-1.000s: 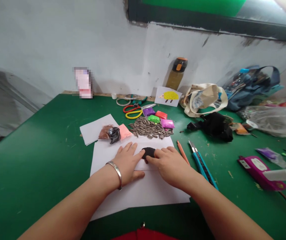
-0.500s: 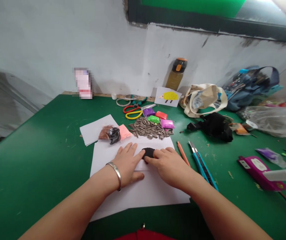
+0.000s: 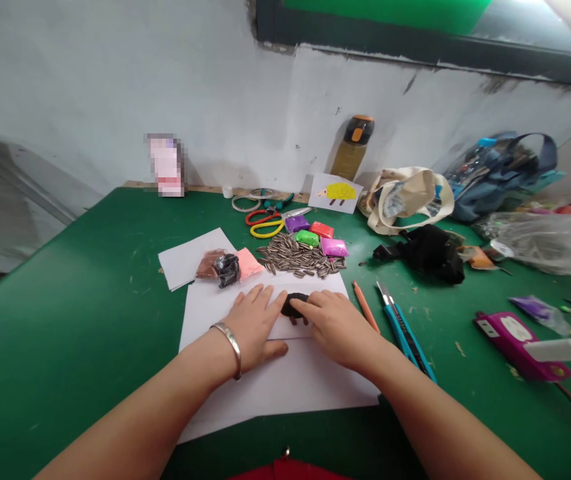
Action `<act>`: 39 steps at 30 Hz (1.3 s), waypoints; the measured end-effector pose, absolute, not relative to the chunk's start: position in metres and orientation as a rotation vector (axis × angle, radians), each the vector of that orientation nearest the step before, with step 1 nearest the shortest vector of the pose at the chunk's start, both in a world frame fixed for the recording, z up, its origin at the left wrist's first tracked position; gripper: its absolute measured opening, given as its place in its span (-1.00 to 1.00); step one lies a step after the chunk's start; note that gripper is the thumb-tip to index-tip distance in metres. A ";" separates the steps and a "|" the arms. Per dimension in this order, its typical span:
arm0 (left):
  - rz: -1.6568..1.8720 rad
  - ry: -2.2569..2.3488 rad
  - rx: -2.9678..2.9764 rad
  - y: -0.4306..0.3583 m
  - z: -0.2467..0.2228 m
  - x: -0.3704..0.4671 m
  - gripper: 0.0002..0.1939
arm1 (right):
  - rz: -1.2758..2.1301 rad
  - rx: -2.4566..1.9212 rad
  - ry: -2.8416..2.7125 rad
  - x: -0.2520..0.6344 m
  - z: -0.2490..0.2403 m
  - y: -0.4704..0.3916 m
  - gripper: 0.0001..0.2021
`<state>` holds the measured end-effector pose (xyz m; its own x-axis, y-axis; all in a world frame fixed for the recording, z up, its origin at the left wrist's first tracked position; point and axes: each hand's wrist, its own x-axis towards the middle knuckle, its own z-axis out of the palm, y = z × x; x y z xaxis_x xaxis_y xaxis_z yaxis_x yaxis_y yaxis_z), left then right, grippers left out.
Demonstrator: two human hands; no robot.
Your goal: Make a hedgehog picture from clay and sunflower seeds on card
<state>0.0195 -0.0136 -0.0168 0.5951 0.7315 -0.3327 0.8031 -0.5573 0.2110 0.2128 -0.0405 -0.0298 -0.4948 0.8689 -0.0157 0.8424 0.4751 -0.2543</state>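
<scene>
A flattened oval of black modelling clay (image 3: pixel 292 305) lies on white paper (image 3: pixel 285 393) in front of me, with small brown strips showing at its lower edge. My left hand (image 3: pixel 255 323) rests flat on the paper with fingers spread, its index fingertip at the clay's left edge. Over the clay's right part, my right hand (image 3: pixel 338 323) presses with its index finger stretched out. That hand grips nothing, and its fingers partly hide the clay. Just beyond are a pile of striped sunflower seeds (image 3: pixel 292 257) and packs of brown clay (image 3: pixel 208 265), black clay (image 3: pixel 228 270) and pink clay (image 3: pixel 248 265).
Scissors (image 3: pixel 268 229) and several coloured clay packs (image 3: pixel 334 247) lie behind the seeds. An orange pen (image 3: pixel 365 308) and a blue utility knife (image 3: pixel 405 333), blade showing, are right of the paper. A hedgehog picture (image 3: pixel 335 193) leans near a bottle (image 3: pixel 351 150). Bags (image 3: pixel 405 200) stand at right.
My right hand has shifted slightly, its index finger now higher on the black clay, so the brown strips below show. The left hand stays nearly in place.
</scene>
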 end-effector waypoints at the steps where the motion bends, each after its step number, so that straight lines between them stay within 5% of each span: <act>1: -0.284 1.240 2.495 -0.013 -0.017 0.019 -0.16 | 0.308 -1.543 -2.572 0.212 -0.031 -0.040 -0.55; 11: -0.195 1.217 2.547 -0.012 -0.021 0.017 -0.25 | 0.087 -1.589 -2.501 0.206 -0.033 -0.036 -0.64; 22: -0.219 1.202 2.592 -0.003 -0.024 0.009 -0.29 | 0.274 -1.746 -2.336 0.231 -0.036 -0.023 -0.51; 39: -0.194 1.195 2.566 0.001 -0.027 0.003 -0.32 | 0.398 -1.766 -2.300 0.232 -0.044 -0.023 -0.59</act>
